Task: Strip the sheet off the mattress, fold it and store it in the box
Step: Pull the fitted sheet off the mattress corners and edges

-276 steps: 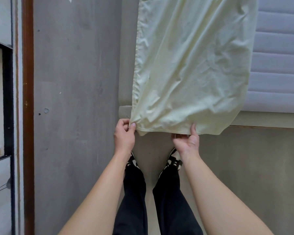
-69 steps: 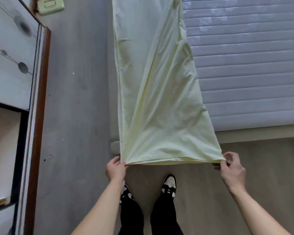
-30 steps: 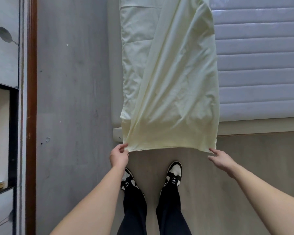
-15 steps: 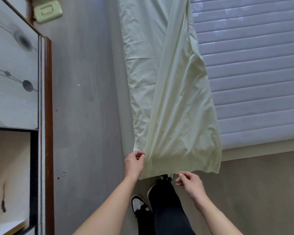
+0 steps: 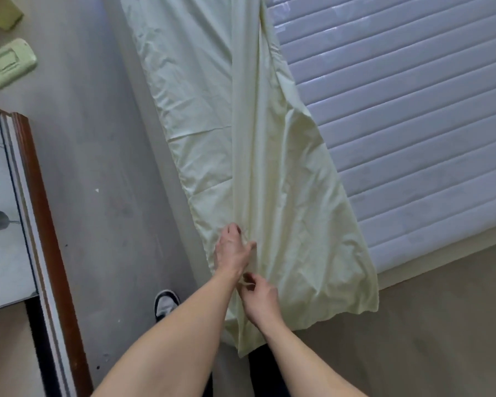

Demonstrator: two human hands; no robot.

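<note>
Pale-yellow sheet (image 5: 272,173) unmarked, no readable writing; left hand (image 5: 232,251) grip, right hand (image 5: 260,300) grip both pinching it.

The sheet (image 5: 269,173) lies along the mattress's (image 5: 413,124) left edge, floor (image 5: 98,167) and cabinet (image 5: 9,196) further left.

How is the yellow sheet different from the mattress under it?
The sheet is pale yellow; the mattress is grey-white. The sheet is smooth cloth with wrinkles; the mattress has straight padded ridges. The sheet hangs over the end, pinched by the left hand and right hand; the mattress lies flat.
</note>
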